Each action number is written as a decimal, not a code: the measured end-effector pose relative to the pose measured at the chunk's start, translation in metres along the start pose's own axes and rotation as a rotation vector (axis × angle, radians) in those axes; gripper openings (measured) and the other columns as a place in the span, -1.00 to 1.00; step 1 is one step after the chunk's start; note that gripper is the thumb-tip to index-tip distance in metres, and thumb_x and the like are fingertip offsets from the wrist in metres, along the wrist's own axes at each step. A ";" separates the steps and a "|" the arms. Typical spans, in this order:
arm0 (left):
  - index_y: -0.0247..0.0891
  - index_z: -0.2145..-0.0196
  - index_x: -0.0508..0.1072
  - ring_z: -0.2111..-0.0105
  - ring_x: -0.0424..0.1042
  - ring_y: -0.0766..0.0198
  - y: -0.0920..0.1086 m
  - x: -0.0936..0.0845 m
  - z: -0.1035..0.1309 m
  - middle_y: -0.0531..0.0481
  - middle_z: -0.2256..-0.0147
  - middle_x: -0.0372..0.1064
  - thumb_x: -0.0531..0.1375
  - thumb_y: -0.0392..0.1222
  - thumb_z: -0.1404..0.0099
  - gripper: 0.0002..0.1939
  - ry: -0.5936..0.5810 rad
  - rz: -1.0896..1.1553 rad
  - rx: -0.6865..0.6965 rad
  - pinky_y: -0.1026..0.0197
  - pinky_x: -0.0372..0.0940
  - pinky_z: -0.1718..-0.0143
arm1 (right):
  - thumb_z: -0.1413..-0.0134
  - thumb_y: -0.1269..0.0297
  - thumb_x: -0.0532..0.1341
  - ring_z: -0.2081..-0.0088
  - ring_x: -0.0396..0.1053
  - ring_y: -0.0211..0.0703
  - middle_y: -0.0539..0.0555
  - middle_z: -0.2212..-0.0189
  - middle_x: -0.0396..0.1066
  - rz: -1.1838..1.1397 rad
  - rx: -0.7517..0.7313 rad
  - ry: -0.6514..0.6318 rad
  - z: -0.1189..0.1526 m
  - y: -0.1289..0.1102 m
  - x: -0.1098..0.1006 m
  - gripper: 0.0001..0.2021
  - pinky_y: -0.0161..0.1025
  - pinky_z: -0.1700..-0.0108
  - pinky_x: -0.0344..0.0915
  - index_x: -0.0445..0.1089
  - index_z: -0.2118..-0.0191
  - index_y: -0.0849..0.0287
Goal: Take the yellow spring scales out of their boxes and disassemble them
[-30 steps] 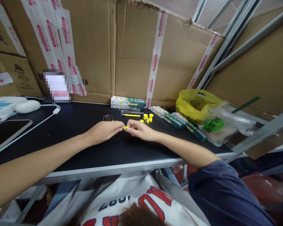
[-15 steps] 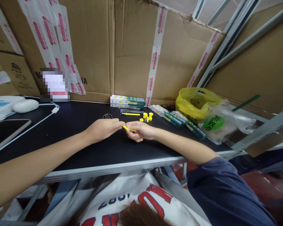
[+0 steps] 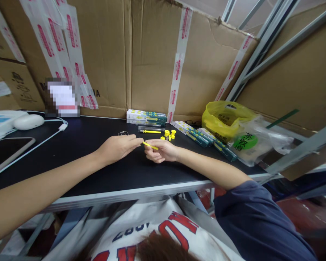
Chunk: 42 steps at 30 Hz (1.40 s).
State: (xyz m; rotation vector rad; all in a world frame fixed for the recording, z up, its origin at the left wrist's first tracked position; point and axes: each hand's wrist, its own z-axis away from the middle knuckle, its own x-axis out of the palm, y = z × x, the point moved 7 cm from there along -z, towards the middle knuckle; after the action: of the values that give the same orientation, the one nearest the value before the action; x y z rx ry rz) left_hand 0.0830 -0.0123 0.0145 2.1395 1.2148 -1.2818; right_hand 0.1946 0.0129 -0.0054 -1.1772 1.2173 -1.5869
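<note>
My right hand (image 3: 163, 150) pinches a thin yellow plastic stick (image 3: 151, 146), which slants down to the right between thumb and fingers. At its upper left end, the fingers of my left hand (image 3: 119, 148) are pressed together; whatever lies in that pinch is too small to make out. Just beyond my right hand are several small yellow spool-like plastic pieces (image 3: 173, 133). Behind them lies a clear narrow case (image 3: 163, 129), with another yellow stick (image 3: 153, 132) along its front. A loop of thin wire (image 3: 122, 133) rests behind my left hand.
Printed slim boxes (image 3: 145, 116) stand at the back, and more boxes (image 3: 192, 134) lie to the right. A yellow plastic bag (image 3: 214, 121) and a clear bag (image 3: 250, 150) sit at the right. Left are a phone (image 3: 8, 154), a white cable and white devices. Cardboard walls the back.
The yellow stick in my right hand has turned so more of its length shows, slanting down to the right. Both hands have stayed in nearly the same place.
</note>
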 end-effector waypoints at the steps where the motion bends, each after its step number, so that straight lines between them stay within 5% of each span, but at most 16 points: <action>1: -0.13 0.06 0.38 0.39 0.34 0.29 0.000 -0.001 0.000 0.01 0.37 0.32 -0.13 -0.10 -0.45 -0.67 -0.001 0.002 -0.006 0.32 0.15 0.46 | -0.27 0.26 -0.06 0.67 -0.14 -0.36 -0.14 0.69 -0.06 0.001 0.001 0.005 0.000 0.000 0.000 -0.80 -0.50 0.70 -0.17 0.04 0.41 0.13; 10: -0.14 0.06 0.38 0.40 0.34 0.29 0.003 -0.001 -0.001 0.01 0.38 0.32 -0.12 -0.15 -0.44 -0.68 -0.003 -0.085 0.009 0.32 0.11 0.50 | -0.26 0.29 -0.08 0.66 -0.17 -0.35 -0.13 0.69 -0.07 0.002 0.012 0.027 -0.001 0.001 -0.001 -0.80 -0.49 0.69 -0.19 0.04 0.43 0.13; 18: -0.15 0.09 0.40 0.36 0.42 0.26 -0.009 0.008 0.001 -0.01 0.33 0.41 -0.12 -0.12 -0.45 -0.67 -0.030 -0.112 -0.002 0.31 0.14 0.48 | -0.26 0.24 -0.06 0.66 -0.17 -0.37 -0.15 0.68 -0.07 0.078 -0.146 0.179 0.010 -0.029 -0.012 -0.77 -0.47 0.66 -0.19 0.04 0.44 0.14; 23: -0.14 0.00 0.36 0.28 0.48 0.23 -0.012 0.007 0.003 -0.02 0.20 0.48 -0.17 -0.01 -0.46 -0.60 -0.008 -0.034 -0.053 0.29 0.22 0.40 | -0.19 0.08 0.08 0.68 -0.11 -0.44 -0.16 0.66 0.03 0.491 -0.134 0.406 0.010 -0.036 -0.040 -0.72 -0.46 0.65 -0.19 0.20 0.42 0.19; 27: -0.17 0.03 0.35 0.22 0.50 0.17 -0.013 0.009 0.004 -0.02 0.15 0.50 -0.18 0.01 -0.46 -0.59 -0.079 0.047 -0.110 0.24 0.26 0.35 | -0.18 0.15 0.09 0.58 0.11 -0.39 -0.07 0.63 0.21 1.128 -0.126 0.574 0.021 -0.057 -0.061 -0.71 -0.41 0.51 0.04 0.35 0.44 0.26; 30: -0.19 0.03 0.34 0.22 0.51 0.12 -0.014 0.011 0.003 -0.04 0.15 0.50 -0.18 0.04 -0.44 -0.58 -0.150 0.059 -0.149 0.21 0.26 0.35 | -0.16 0.24 0.08 0.42 0.33 -0.24 0.08 0.49 0.42 1.641 0.050 0.772 0.038 -0.072 -0.076 -0.74 -0.33 0.35 0.16 0.41 0.43 0.26; 33: -0.18 0.03 0.32 0.23 0.51 0.10 -0.014 0.012 0.003 -0.03 0.17 0.50 -0.17 0.06 -0.43 -0.59 -0.194 0.069 -0.173 0.19 0.26 0.35 | -0.15 0.26 0.05 0.24 0.44 -0.04 0.22 0.30 0.51 1.907 0.378 0.887 0.053 -0.076 -0.094 -0.73 -0.24 0.24 0.24 0.48 0.32 0.25; 37: -0.16 0.04 0.31 0.23 0.50 0.11 -0.013 0.011 0.003 -0.01 0.18 0.50 -0.16 0.06 -0.42 -0.61 -0.206 0.101 -0.182 0.19 0.25 0.33 | -0.15 0.26 0.02 0.11 0.46 0.08 0.32 0.15 0.50 1.934 0.650 0.831 0.060 -0.067 -0.112 -0.66 -0.15 0.15 0.31 0.50 0.16 0.29; 42: -0.17 0.03 0.30 0.22 0.48 0.15 -0.014 0.011 0.004 -0.02 0.15 0.48 -0.14 0.02 -0.41 -0.63 -0.188 0.151 -0.172 0.20 0.25 0.28 | -0.17 0.24 0.02 0.07 0.44 0.09 0.35 0.10 0.47 1.909 0.714 0.818 0.055 -0.056 -0.121 -0.61 -0.13 0.09 0.33 0.47 0.05 0.33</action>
State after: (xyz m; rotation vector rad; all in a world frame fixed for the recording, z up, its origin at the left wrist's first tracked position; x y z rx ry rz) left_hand 0.0724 -0.0018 0.0049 1.9034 1.0268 -1.2349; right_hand 0.2754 0.1266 0.0311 1.1026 1.2079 -0.6160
